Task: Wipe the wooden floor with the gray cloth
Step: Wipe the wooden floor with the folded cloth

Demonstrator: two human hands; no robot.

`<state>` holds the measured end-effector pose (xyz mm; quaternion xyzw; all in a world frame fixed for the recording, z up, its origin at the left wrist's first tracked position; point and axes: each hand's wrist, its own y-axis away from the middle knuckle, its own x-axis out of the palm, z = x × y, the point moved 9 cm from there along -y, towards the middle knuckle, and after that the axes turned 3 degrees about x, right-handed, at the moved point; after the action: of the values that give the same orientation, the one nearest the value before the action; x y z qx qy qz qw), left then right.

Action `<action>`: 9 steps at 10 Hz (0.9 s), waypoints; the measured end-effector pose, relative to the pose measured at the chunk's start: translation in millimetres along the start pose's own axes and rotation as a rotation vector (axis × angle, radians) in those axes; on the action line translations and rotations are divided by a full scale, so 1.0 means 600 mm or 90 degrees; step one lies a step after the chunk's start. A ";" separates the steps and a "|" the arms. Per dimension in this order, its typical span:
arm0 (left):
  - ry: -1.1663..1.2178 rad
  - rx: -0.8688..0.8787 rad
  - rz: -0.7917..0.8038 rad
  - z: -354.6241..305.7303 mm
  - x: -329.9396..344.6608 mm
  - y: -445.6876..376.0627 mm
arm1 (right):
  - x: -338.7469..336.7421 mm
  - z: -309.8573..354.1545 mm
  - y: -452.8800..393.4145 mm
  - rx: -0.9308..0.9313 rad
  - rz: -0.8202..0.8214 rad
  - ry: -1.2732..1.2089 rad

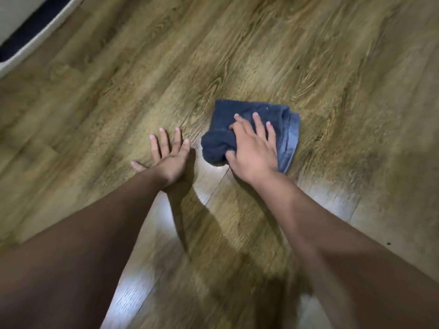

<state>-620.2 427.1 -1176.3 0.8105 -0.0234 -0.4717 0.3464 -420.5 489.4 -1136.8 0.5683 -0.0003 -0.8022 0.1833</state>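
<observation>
Head view: our right hand [253, 148] grips the cloth [247, 134] on the floor [332, 67]; our left hand [169, 155] lies flat, fingers spread.

The wooden floor [273, 55] shows brown planks with a strong printed-looking grain of swirls and streaks; its finish is smooth and glossy, throwing back bright white patches of light near the arms. The gray cloth [270, 115] is soft terry-like fabric, matt and fuzzy, dark blue-gray on its bunched part, with a paler, flatter-woven band along its right edge. It lies rumpled in thick folds. At the upper left corner an off-white edge [31, 47] with a smooth, dull surface borders a dark matt strip [35, 24], material unclear
</observation>
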 end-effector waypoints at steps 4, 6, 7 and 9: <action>-0.031 -0.009 0.015 -0.010 -0.004 0.010 | 0.137 0.090 0.397 -0.365 0.152 0.168; -0.137 -0.066 -0.065 -0.029 0.002 0.031 | 0.100 -0.070 0.509 -0.451 0.125 0.178; -0.141 -0.016 -0.171 -0.120 0.041 0.085 | 0.043 -0.171 0.478 -0.291 0.095 0.139; -0.062 0.221 0.044 -0.355 0.301 0.256 | -0.046 -0.367 0.433 0.046 -0.015 -0.001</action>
<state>-309.7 359.6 -1154.9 0.8331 -0.1489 -0.4870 0.2157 -135.4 300.9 -1135.0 0.5740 -0.0227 -0.8040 0.1536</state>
